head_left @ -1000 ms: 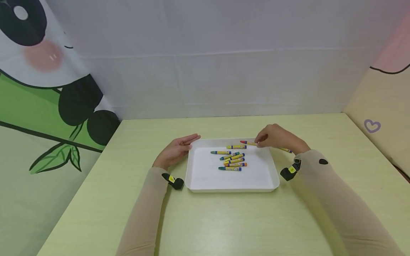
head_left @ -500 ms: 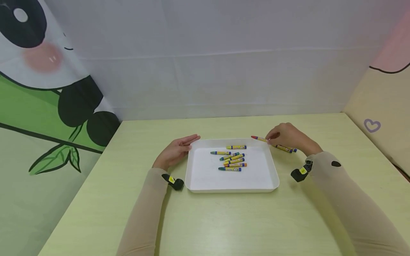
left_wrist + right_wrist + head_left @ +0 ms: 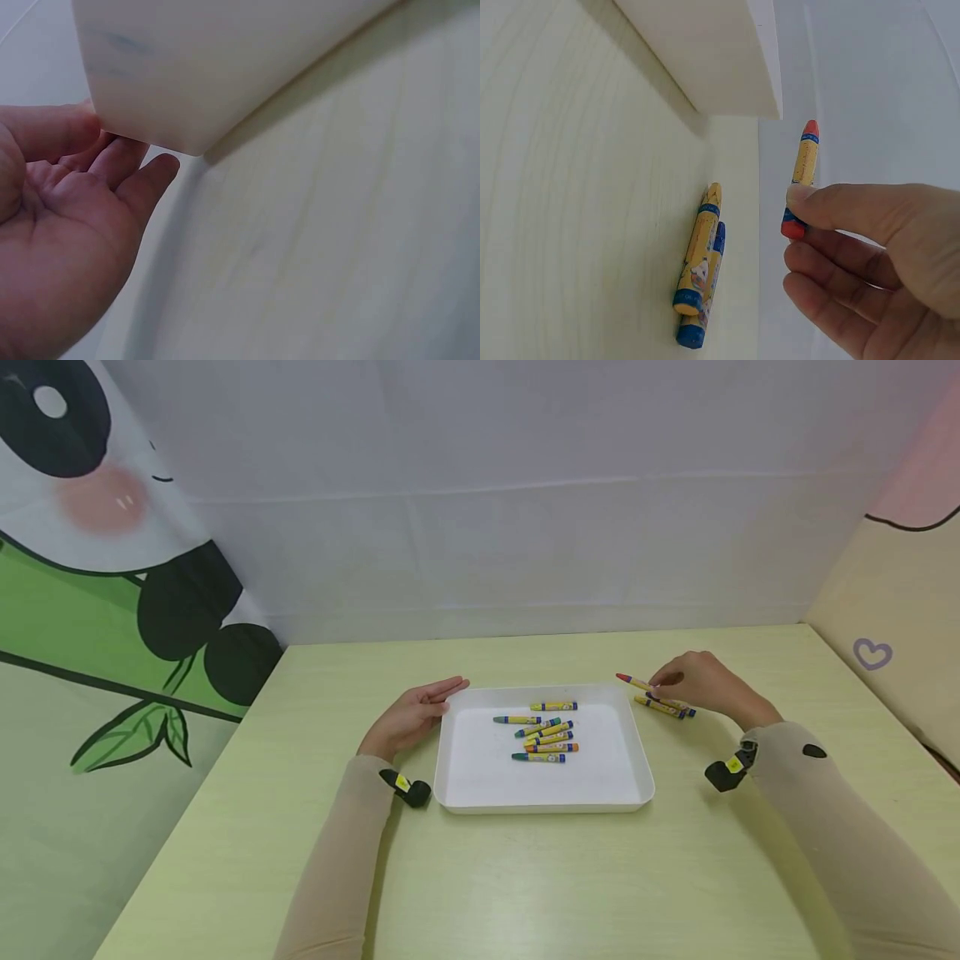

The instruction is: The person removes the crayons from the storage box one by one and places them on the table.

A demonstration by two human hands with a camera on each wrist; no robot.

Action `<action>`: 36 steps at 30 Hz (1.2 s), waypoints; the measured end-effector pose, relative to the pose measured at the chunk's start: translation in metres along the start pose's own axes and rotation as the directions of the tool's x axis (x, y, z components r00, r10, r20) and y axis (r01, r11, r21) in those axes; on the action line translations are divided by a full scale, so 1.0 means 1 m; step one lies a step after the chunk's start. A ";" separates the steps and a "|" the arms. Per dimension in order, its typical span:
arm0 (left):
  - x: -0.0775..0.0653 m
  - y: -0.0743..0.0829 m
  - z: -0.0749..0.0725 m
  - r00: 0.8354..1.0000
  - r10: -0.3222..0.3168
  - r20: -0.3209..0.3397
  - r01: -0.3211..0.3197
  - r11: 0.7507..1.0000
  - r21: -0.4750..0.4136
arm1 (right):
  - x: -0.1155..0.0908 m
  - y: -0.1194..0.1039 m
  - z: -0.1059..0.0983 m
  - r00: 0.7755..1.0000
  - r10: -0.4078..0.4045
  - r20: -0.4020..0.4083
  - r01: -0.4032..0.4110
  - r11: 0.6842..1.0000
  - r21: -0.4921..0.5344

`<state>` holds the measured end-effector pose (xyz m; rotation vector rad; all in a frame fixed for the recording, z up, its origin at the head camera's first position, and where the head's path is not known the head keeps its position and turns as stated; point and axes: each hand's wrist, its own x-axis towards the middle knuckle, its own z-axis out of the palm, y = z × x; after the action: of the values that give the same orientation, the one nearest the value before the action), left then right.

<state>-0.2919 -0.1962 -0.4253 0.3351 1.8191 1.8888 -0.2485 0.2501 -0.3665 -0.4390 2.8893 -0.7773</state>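
Between thumb and fingers, my right hand (image 3: 705, 683) pinches a red crayon (image 3: 805, 161) in a yellow wrapper. It is above the table, just right of the tray's back right corner. Two more crayons lie side by side on the table below it, a yellow-orange crayon (image 3: 699, 259) and a blue crayon (image 3: 718, 238). My left hand (image 3: 408, 717) rests against the back left corner of the white tray (image 3: 480, 785). Its thumb touches the tray's edge in the left wrist view, and its fingers reach behind the corner, partly hidden.
Inside the tray lie several crayons, among them a yellow-green crayon (image 3: 553, 706) at the back and a dark green crayon (image 3: 537, 757) nearest the front. A pale wooden table (image 3: 540, 885) carries everything. A grey cloth wall (image 3: 525, 552) stands behind it, with printed panels at both sides.
My right hand has moved right with the red crayon, from over the tray's back right part to outside it, above the two crayons on the table. The left hand and tray stay put.
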 end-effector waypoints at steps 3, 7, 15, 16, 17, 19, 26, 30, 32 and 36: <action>0.000 -0.001 0.000 1.000 0.002 -0.002 -0.002 1.000 -0.005 | -0.002 0.006 0.000 1.000 0.001 -0.011 -0.001 1.000 -0.018; 0.000 -0.001 0.000 1.000 0.003 -0.005 -0.003 1.000 -0.008 | -0.004 0.012 0.000 1.000 0.005 -0.013 -0.005 1.000 -0.030; -0.002 -0.001 0.000 1.000 0.008 -0.003 -0.008 1.000 -0.008 | -0.009 0.026 0.003 0.999 0.030 -0.018 -0.030 0.999 -0.016; -0.002 -0.001 0.000 1.000 0.008 -0.004 -0.008 1.000 -0.007 | -0.010 0.028 0.004 0.999 0.033 -0.022 -0.033 0.999 -0.014; -0.002 0.000 0.001 1.000 0.007 -0.005 -0.007 1.000 -0.006 | -0.011 0.030 0.004 0.999 0.036 -0.027 -0.036 0.999 -0.015; -0.002 0.000 0.001 1.000 0.008 -0.006 -0.008 1.000 -0.004 | -0.013 0.034 0.005 0.998 0.043 -0.041 -0.044 0.999 -0.018; -0.003 0.002 0.002 1.000 0.000 -0.023 0.000 1.000 -0.008 | -0.020 0.046 0.007 0.997 0.056 -0.056 -0.058 0.998 -0.038; -0.003 0.001 0.002 1.000 -0.001 -0.024 0.001 1.000 -0.014 | -0.024 0.050 0.008 0.996 0.071 -0.050 -0.073 0.996 -0.041; -0.003 0.001 0.001 1.000 -0.004 -0.026 0.003 1.000 -0.017 | -0.026 0.052 0.008 0.996 0.082 -0.047 -0.084 0.996 -0.041; -0.002 0.001 0.001 1.000 -0.008 -0.028 0.008 1.000 -0.014 | -0.028 0.055 0.008 0.994 0.099 -0.045 -0.101 0.994 -0.042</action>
<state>-0.2896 -0.1969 -0.4241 0.2971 1.8217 1.9093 -0.2336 0.3000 -0.3998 -0.2820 2.9465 -0.7179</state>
